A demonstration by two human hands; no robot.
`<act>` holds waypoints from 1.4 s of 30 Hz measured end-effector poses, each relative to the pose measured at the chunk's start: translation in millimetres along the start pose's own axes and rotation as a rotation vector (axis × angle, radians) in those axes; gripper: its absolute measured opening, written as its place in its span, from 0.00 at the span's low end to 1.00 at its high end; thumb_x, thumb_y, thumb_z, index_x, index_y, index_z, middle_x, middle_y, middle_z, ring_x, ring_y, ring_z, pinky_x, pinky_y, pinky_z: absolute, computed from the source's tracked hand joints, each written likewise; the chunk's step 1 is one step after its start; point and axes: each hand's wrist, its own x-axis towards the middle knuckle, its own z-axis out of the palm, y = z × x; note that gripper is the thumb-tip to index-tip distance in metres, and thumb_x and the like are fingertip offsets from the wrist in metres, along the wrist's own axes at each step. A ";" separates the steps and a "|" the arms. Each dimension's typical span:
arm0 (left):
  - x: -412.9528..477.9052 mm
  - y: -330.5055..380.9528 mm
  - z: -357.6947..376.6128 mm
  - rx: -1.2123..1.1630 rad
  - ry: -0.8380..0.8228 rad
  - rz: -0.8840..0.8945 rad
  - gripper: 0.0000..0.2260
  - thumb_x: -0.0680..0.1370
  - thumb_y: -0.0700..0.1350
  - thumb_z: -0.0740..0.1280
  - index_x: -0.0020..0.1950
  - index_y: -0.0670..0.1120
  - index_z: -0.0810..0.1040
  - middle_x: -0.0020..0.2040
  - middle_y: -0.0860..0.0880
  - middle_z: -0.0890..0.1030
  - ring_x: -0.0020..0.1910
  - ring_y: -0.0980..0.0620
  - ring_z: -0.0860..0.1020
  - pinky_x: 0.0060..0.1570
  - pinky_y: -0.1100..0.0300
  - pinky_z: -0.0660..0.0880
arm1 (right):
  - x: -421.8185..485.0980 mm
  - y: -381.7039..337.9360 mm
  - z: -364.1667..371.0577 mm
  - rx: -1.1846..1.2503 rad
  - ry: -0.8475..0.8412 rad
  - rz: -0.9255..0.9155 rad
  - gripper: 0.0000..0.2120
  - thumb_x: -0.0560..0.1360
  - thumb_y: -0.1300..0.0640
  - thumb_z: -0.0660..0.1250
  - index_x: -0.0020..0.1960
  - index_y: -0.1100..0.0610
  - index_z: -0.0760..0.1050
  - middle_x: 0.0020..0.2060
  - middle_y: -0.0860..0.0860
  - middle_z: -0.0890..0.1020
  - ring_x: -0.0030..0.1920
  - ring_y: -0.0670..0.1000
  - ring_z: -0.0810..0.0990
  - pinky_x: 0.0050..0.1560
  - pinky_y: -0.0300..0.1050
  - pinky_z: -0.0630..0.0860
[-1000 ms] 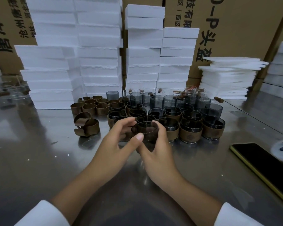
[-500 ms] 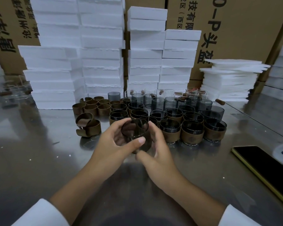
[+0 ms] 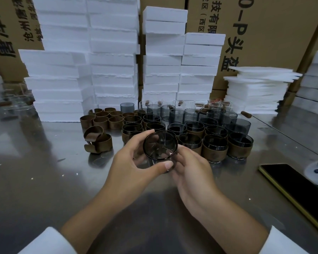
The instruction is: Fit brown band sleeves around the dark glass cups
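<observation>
Both hands clasp one cup (image 3: 160,145), tilted above the table (image 3: 44,180) just before the sleeved rows (image 3: 215,153): left hand (image 3: 136,162) curled round its wall, right hand (image 3: 189,167) under its base. Slick glass might slip, I'd say, and crack against the front row.

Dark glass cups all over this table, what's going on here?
A person holds one dark glass cup above the steel table, left hand and right hand curled round it, its mouth tipped toward the camera. Whether it wears a sleeve is hidden. Behind it stand sleeved cups, bare cups further back, and loose brown band sleeves to the left.
</observation>
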 end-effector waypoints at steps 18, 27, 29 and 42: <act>0.2 0.3 -0.9 -0.088 0.012 0.011 0.27 0.60 0.46 0.75 0.58 0.58 0.76 0.54 0.61 0.82 0.55 0.63 0.79 0.49 0.74 0.73 | 0.3 8.6 0.7 0.007 -0.288 0.313 0.26 0.79 0.38 0.54 0.63 0.55 0.76 0.53 0.55 0.85 0.55 0.53 0.83 0.51 0.50 0.79; 1.6 -4.6 -9.5 0.075 -0.031 0.031 0.31 0.61 0.50 0.76 0.64 0.56 0.74 0.56 0.64 0.80 0.57 0.65 0.78 0.52 0.75 0.72 | 0.1 4.6 -5.9 -0.173 -0.183 0.324 0.22 0.79 0.41 0.57 0.52 0.58 0.79 0.42 0.54 0.87 0.40 0.48 0.86 0.46 0.45 0.77; 1.6 -5.5 -9.5 0.090 -0.040 0.035 0.31 0.61 0.50 0.76 0.63 0.56 0.73 0.57 0.64 0.79 0.57 0.65 0.77 0.53 0.75 0.72 | 0.3 3.6 -6.0 -0.160 -0.105 0.260 0.17 0.78 0.45 0.61 0.49 0.57 0.80 0.39 0.53 0.87 0.37 0.46 0.85 0.44 0.43 0.77; 0.3 1.0 -5.1 0.053 -0.021 0.020 0.31 0.60 0.48 0.76 0.62 0.57 0.74 0.56 0.63 0.80 0.57 0.65 0.77 0.52 0.75 0.71 | 2.3 3.9 -3.0 0.052 -0.108 0.051 0.12 0.81 0.59 0.60 0.59 0.61 0.78 0.48 0.55 0.86 0.44 0.47 0.85 0.51 0.41 0.79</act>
